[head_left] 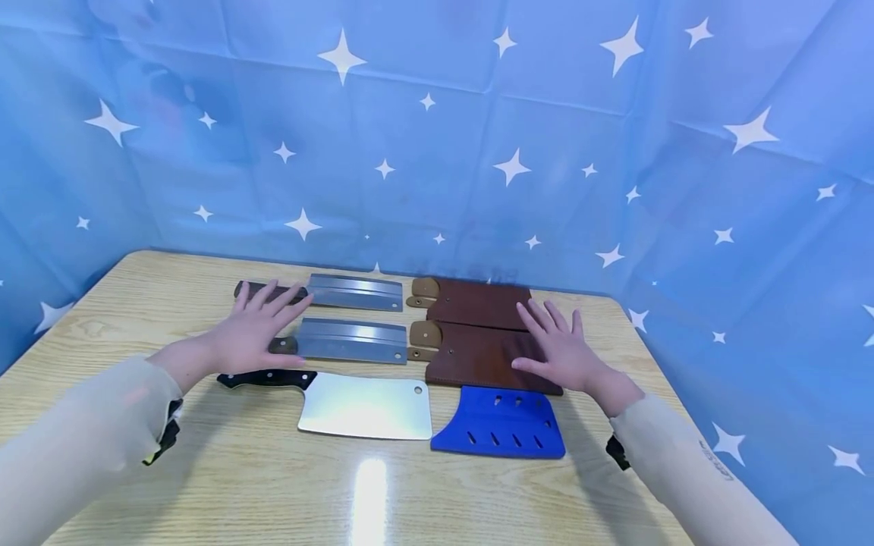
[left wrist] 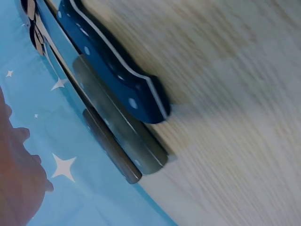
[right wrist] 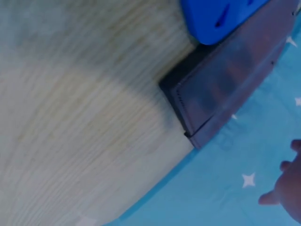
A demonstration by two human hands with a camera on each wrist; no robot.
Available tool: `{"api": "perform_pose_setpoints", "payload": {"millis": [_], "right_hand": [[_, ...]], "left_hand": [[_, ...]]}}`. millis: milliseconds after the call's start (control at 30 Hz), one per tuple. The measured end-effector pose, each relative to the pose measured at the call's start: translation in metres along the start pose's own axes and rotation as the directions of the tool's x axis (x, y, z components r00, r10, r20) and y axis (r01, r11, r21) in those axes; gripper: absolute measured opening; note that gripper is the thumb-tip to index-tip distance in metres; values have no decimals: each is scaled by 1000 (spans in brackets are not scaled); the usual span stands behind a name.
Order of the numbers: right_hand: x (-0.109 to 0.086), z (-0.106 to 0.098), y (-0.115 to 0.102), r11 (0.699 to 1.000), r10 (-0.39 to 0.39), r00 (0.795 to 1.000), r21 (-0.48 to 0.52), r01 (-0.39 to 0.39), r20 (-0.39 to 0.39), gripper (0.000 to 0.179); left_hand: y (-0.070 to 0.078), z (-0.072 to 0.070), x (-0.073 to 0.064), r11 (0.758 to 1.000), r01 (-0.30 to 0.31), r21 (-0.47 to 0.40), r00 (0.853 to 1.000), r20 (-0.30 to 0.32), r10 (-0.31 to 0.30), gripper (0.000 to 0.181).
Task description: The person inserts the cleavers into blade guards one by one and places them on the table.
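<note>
Three cleavers lie in a row on the left of the wooden table [head_left: 205,478]: a far cleaver [head_left: 355,292], a middle cleaver [head_left: 351,341] and a near cleaver [head_left: 365,406] with a black riveted handle [left wrist: 113,66]. To their right lie two brown leather sheaths, far [head_left: 478,299] and near [head_left: 478,356], and a blue plastic sheath [head_left: 501,428]. My left hand [head_left: 256,330] is spread flat over the handles of the far and middle cleavers and holds nothing. My right hand [head_left: 560,349] is spread over the right end of the brown sheaths, also holding nothing.
A blue cloth with white stars [head_left: 437,152] walls in the table at the back and both sides. Bare wood runs along the front of the table. The brown sheath's corner [right wrist: 225,80] lies close to the table's right edge.
</note>
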State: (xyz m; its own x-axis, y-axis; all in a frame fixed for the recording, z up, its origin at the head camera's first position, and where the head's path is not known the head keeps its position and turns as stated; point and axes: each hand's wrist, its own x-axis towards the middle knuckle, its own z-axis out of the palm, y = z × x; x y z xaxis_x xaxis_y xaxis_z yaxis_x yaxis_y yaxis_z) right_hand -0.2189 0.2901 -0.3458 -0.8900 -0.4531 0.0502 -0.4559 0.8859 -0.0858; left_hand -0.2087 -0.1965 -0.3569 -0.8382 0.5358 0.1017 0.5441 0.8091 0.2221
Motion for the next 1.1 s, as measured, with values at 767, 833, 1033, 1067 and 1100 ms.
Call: {"api": "perform_pose_setpoints", "payload": {"millis": [767, 833, 1033, 1067, 1100], "right_hand": [[-44, 32, -2, 989, -139, 989, 53, 136, 46, 94], [-46, 35, -3, 988, -146, 988, 49, 144, 51, 94], [-53, 39, -4, 983, -179, 982, 42, 176, 60, 97], [-54, 40, -4, 982, -186, 981, 47, 183, 63, 98], [-55, 41, -4, 980, -194, 979, 53, 190, 67, 99]], "left_hand": [[-3, 10, -33, 990, -113, 81, 993, -31, 116, 95], [-3, 12, -34, 992, -103, 70, 994, -24, 105, 94], [-6, 16, -37, 997, -78, 21, 997, 18, 78, 91], [-6, 16, -38, 997, -78, 11, 997, 23, 78, 90], [-6, 17, -38, 997, -80, 1, 996, 27, 80, 89]]}}
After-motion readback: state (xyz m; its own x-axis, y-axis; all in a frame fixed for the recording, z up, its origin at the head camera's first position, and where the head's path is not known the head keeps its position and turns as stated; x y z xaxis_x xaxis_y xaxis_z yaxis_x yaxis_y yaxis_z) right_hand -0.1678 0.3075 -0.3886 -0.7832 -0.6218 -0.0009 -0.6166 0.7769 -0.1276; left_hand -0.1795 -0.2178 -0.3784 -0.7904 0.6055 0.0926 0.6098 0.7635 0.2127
